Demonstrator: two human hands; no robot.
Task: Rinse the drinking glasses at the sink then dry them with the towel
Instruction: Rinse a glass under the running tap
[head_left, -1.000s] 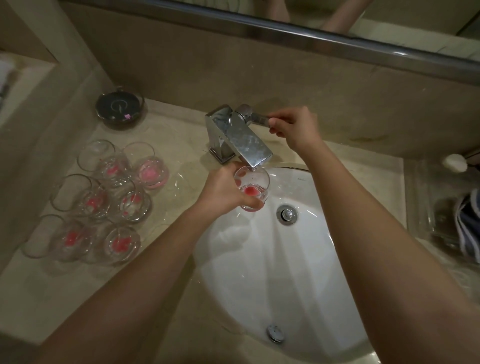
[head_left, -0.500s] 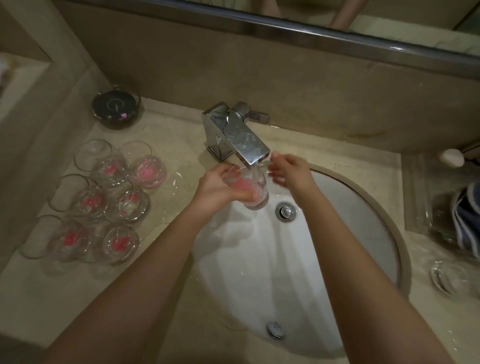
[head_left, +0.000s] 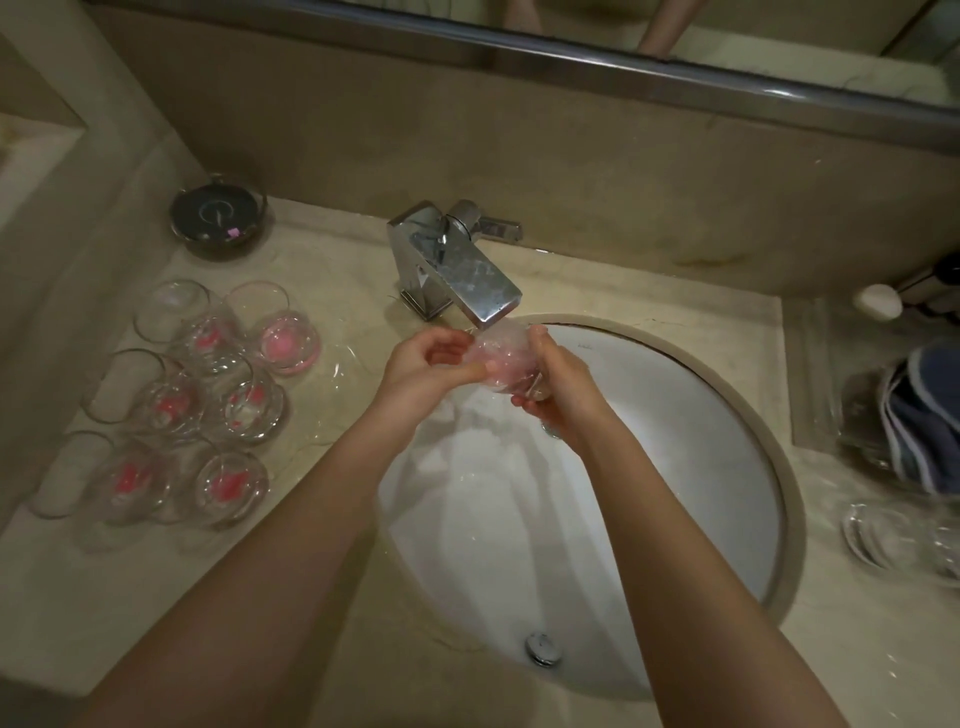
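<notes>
Glass (head_left: 506, 364) at frame center is motion-blurred, partly covered by both hands; its rim can't be made out. Drain behind the right hand (head_left: 558, 387) mostly hidden. Striped towel (head_left: 922, 415) and clear glasses (head_left: 898, 535) at right edge blurred, cut off.

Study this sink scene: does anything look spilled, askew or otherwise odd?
The glasses left of the sink hold pink residue in their bottoms. The counter around them looks wet. Otherwise nothing stands out.

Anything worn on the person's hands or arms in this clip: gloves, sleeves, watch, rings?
Nothing visible. Both forearms are bare up to the frame edge, with no sleeves or watch. The left hand and right hand are gloveless; rings cannot be ruled out through the blur.
</notes>
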